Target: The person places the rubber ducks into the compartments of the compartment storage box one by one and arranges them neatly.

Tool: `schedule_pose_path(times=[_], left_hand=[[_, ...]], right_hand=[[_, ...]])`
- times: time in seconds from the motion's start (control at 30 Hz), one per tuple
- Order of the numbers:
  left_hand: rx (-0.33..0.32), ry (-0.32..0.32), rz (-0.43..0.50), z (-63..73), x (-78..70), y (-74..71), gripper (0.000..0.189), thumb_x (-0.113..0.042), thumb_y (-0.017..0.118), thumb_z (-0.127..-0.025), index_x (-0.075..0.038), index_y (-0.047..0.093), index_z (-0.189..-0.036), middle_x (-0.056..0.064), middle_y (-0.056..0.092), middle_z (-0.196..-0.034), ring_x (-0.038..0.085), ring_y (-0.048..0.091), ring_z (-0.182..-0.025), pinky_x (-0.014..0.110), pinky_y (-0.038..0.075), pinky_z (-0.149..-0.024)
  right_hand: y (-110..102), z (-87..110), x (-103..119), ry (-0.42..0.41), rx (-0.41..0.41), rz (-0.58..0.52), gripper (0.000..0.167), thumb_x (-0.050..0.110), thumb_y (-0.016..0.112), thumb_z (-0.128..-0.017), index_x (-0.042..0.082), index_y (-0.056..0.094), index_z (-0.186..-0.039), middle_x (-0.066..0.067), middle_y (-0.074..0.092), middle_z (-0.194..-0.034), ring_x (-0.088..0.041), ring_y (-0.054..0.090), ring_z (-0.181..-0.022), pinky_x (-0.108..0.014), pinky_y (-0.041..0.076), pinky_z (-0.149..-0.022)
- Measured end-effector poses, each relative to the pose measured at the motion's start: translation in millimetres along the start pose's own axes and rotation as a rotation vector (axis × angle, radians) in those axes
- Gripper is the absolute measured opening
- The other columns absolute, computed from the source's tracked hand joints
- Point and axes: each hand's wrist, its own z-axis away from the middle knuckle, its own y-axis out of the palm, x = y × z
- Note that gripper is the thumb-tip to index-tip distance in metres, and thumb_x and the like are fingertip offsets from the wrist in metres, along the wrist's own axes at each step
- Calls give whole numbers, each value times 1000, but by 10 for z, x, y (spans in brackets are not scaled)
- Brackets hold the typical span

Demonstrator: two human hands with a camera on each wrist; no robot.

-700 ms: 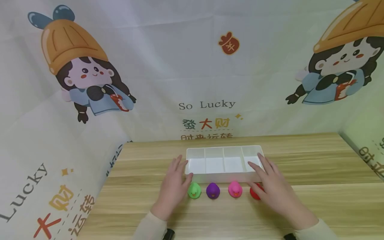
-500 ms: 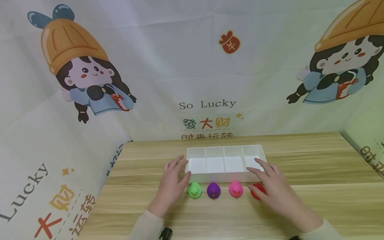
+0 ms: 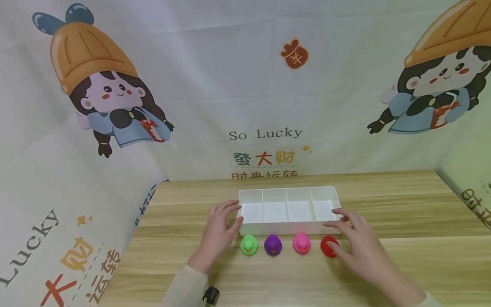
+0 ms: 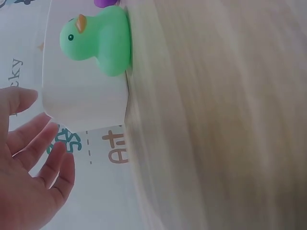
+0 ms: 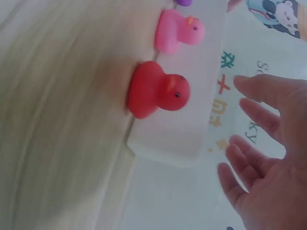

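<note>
A white tray with several compartments in a row stands on the wooden table. Along its near side sit rubber ducks: a green duck, a purple duck, a pink duck and a red duck. My left hand is at the tray's left end, fingers relaxed and fingertips right at the rim. Above the tray's right end my right hand hovers with loosely bent fingers, its thumb overlapping the red duck in the head view. In the right wrist view that hand stands apart from the red duck.
Behind the table hangs a pale printed cloth with cartoon figures and lettering, and it continues along both sides. Wooden tabletop stretches in front of the ducks. A black strap piece shows at my left wrist.
My right hand has shifted right, its fingers moving from over the rightmost compartment to the tray's right end. My left hand has drawn slightly left. The ducks and tray keep their places.
</note>
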Motion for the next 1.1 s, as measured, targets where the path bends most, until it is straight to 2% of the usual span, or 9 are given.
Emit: schedule_pose_path(times=[0.1, 0.27, 0.43, 0.6, 0.8, 0.97, 1.1], left_hand=[[7, 5, -12, -11, 9, 5, 38, -17, 73, -95, -5, 67, -131, 5, 61, -146, 32, 47, -138, 53, 41, -115], [25, -2, -22, -14, 31, 0, 40, -19, 75, -94, -6, 67, -131, 5, 60, -146, 32, 47, -139, 53, 39, -116], [47, 11, -5, -26, 71, -1, 40, -20, 75, -94, -7, 66, -131, 7, 60, -147, 35, 45, -139, 56, 38, -116], [99, 24, -6, -67, 91, -42, 42, -18, 76, -92, -5, 66, -130, 7, 58, -148, 34, 48, -136, 54, 43, -112], [173, 27, -18, -126, 117, -120, 41, -17, 78, -91, -6, 66, -129, 3, 57, -148, 30, 53, -124, 48, 50, -103], [208, 29, -15, -156, 125, -157, 42, -20, 78, -91, -8, 65, -129, 3, 56, -148, 29, 53, -123, 48, 49, -104], [222, 52, -12, -171, 142, -181, 41, -21, 79, -91, -9, 66, -128, 2, 56, -148, 28, 53, -124, 48, 48, -104]], right_hand=[[-24, 17, -12, -22, -23, 13, 42, 13, 92, -74, 18, 75, -111, -9, 63, -130, -28, 56, -111, -51, 50, -86], [-43, 67, -31, -45, -16, 20, 44, 12, 94, -70, 20, 75, -109, -5, 66, -125, -28, 58, -112, -50, 53, -86], [-40, 118, -55, -46, 9, 13, 43, 10, 94, -70, 17, 75, -108, -2, 66, -122, -26, 60, -112, -49, 56, -89], [-21, 143, -91, -64, 22, -7, 42, 8, 94, -69, 16, 75, -105, 3, 66, -117, -22, 63, -108, -46, 58, -90], [6, 141, -109, -28, 85, -42, 41, 7, 94, -71, 21, 74, -103, 13, 66, -110, -13, 66, -97, -35, 60, -84], [18, 142, -126, 12, 133, -59, 40, 7, 93, -72, 23, 73, -103, 13, 67, -107, -13, 66, -90, -33, 59, -80], [28, 144, -135, 28, 143, -35, 41, 9, 94, -71, 24, 73, -102, 14, 67, -106, -13, 67, -88, -31, 59, -78]])
